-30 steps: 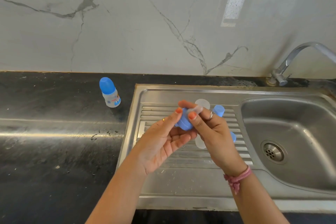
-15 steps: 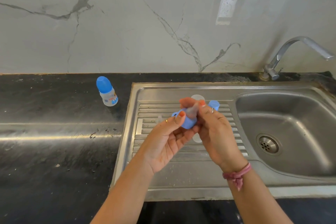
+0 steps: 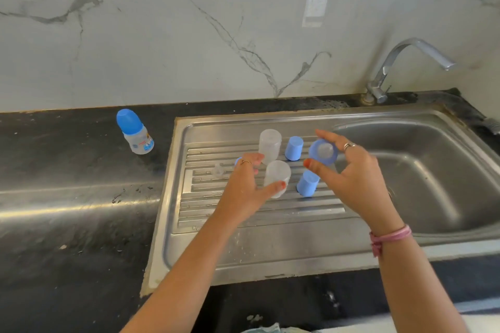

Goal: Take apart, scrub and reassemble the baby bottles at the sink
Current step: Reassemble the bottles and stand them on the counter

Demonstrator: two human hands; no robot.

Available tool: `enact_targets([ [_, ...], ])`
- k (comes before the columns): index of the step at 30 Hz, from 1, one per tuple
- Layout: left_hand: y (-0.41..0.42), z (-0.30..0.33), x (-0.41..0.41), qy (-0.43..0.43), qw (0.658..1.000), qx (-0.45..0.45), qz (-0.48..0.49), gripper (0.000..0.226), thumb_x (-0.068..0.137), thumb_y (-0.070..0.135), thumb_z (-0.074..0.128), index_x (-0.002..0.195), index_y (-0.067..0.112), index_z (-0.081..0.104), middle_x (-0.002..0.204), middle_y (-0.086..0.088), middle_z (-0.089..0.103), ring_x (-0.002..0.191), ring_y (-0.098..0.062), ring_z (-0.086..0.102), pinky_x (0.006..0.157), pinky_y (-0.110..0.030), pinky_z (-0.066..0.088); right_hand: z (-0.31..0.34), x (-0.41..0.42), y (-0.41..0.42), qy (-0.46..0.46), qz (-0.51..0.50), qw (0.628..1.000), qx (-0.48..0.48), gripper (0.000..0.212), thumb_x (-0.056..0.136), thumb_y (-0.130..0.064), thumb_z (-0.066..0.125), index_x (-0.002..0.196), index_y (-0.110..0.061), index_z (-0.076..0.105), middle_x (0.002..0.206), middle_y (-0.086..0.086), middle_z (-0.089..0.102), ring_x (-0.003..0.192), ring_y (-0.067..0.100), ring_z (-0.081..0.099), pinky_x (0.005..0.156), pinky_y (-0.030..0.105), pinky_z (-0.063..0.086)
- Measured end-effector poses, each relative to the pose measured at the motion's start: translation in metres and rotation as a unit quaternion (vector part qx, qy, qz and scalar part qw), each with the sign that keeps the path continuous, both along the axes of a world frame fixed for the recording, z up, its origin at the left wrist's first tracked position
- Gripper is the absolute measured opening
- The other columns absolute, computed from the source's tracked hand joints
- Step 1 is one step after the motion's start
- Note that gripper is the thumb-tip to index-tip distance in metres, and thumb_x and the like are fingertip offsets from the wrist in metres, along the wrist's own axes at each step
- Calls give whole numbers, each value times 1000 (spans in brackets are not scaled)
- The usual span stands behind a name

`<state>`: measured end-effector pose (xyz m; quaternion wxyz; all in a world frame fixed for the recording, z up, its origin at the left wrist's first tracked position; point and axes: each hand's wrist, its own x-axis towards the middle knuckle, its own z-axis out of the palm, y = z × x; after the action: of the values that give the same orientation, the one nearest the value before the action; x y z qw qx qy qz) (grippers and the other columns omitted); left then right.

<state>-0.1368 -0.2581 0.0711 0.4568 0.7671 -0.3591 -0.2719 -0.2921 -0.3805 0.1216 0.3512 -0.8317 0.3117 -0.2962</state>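
The right hand point(image 3: 349, 173) pinches a blue collar with teat point(image 3: 323, 152) by its rim; light, stiff plastic, probably wet and slippery. Just left, the left hand point(image 3: 249, 186) reaches, fingers relaxed, toward an inverted clear bottle point(image 3: 276, 178), best gripped round its body.
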Motion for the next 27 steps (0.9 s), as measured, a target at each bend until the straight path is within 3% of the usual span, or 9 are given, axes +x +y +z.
enact_targets([
  [2, -11, -19, 1, -102, 994, 8, -40, 75, 80, 31, 77, 141, 20, 35, 137, 3, 37, 123, -15, 39, 94, -22, 32, -7, -6, -3, 7, 1, 998, 61, 46, 80, -31, 77, 120, -41, 57, 107, -25, 62, 92, -20, 54, 80, 4, 41],
  [5, -33, -34, 0, -195, 975, 60, -87, 89, 79, 38, 76, 150, 22, 25, 146, -1, 29, 129, -24, 28, 102, -32, 31, -21, -8, -4, 3, -10, 996, 92, 45, 80, -28, 78, 116, -41, 55, 106, -24, 62, 99, -9, 58, 82, 3, 41],
  [9, -53, -41, 0, -214, 962, 136, -97, 85, 80, 40, 74, 149, 25, 27, 143, -5, 37, 126, -27, 40, 98, -38, 40, -30, -6, -8, -13, -4, 992, 129, 41, 79, -22, 78, 107, -40, 55, 103, -23, 63, 99, 5, 62, 85, 24, 52],
  [12, -50, -33, 2, -139, 989, 40, -19, 46, 77, 30, 76, 114, 24, 50, 103, 4, 58, 97, -14, 59, 75, -19, 45, -31, -6, -10, -31, 4, 990, 141, 40, 78, -23, 79, 104, -44, 58, 105, -19, 65, 95, 6, 62, 80, 27, 55],
  [14, -39, -15, 3, 5, 994, -55, 99, 47, 71, 38, 83, 103, 26, 52, 96, 14, 60, 88, 0, 60, 73, -11, 46, -31, -7, -11, -89, 2, 977, 192, 37, 77, -25, 79, 108, -37, 64, 115, -17, 66, 102, 7, 62, 82, 22, 53],
  [16, -25, 6, 5, 206, 956, -143, 154, 57, 65, 42, 88, 109, 23, 57, 106, 4, 67, 93, -9, 69, 74, -26, 58, -29, -7, -11, -166, 13, 942, 292, 42, 75, -31, 77, 115, -28, 66, 117, -18, 67, 109, 6, 62, 92, 24, 49],
  [19, -6, 29, 6, 408, 871, -235, 139, 51, 66, 36, 84, 109, 18, 62, 97, 0, 74, 93, -13, 72, 69, -27, 58, -24, 0, -8, -236, 44, 891, 386, 46, 74, -33, 71, 119, -25, 64, 114, -14, 70, 106, 4, 63, 94, 26, 48],
  [21, 1, 41, 3, 445, 851, -245, 134, 46, 68, 35, 80, 107, 18, 64, 90, 1, 74, 92, -14, 72, 69, -27, 57, -21, 8, -2, -261, 74, 870, 412, 43, 77, -29, 67, 120, -23, 63, 111, -12, 71, 104, 5, 65, 89, 23, 52],
  [27, 12, 53, -9, 426, 865, -238, 117, 41, 71, 34, 76, 107, 17, 64, 88, 4, 74, 89, -11, 71, 71, -27, 58, -11, 25, 16, -262, 144, 858, 417, 46, 79, -22, 66, 125, -16, 59, 117, -3, 70, 111, 14, 65, 93, 26, 53],
])
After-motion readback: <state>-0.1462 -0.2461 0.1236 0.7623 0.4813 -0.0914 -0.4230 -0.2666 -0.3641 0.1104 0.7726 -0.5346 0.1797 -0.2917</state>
